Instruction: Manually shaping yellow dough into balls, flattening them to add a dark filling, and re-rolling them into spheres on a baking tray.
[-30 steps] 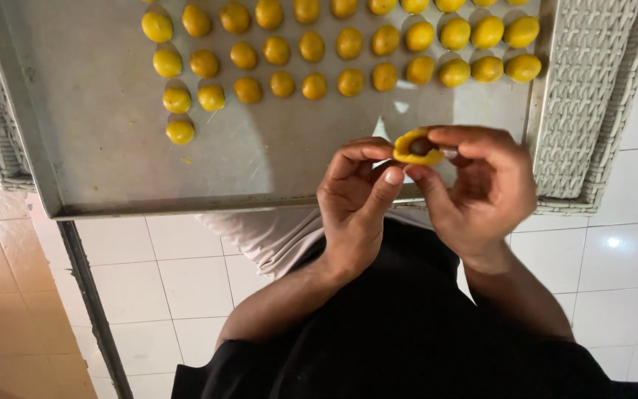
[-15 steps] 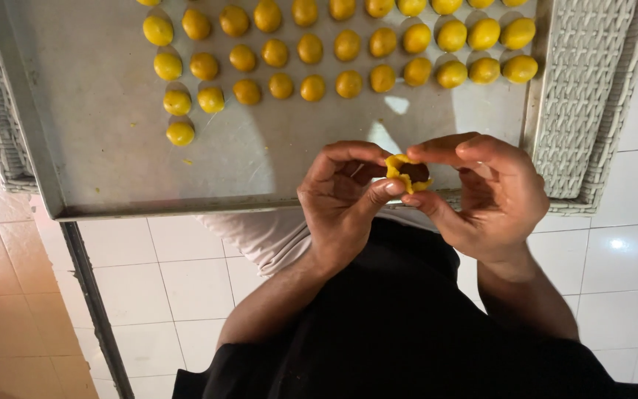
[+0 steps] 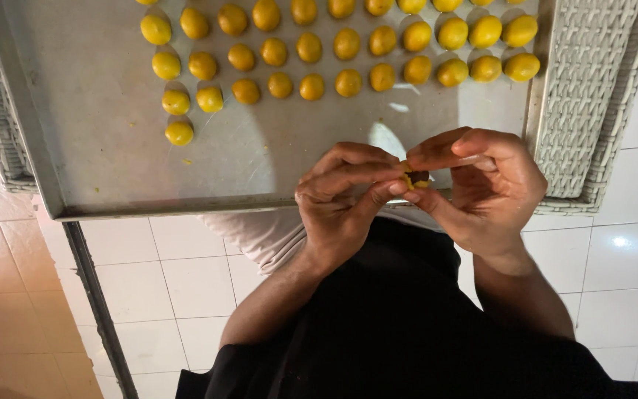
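Both hands meet over the near edge of a metal baking tray [image 3: 97,177]. My left hand [image 3: 345,196] and my right hand [image 3: 485,188] pinch one small piece of yellow dough [image 3: 416,179] between their fingertips. A dark filling shows in its middle, and the dough is folded around it. On the far half of the tray lie several rows of smooth yellow dough balls [image 3: 311,86].
The tray rests on a grey woven wicker surface [image 3: 588,96] that shows at its left and right sides. Below is a white tiled floor [image 3: 186,273] with a dark strip [image 3: 97,310] running across it. My dark clothing fills the lower middle.
The dough piece was an open yellow cup a second ago. My fingers have closed in on it, and it is now smaller and mostly covered by my fingertips.
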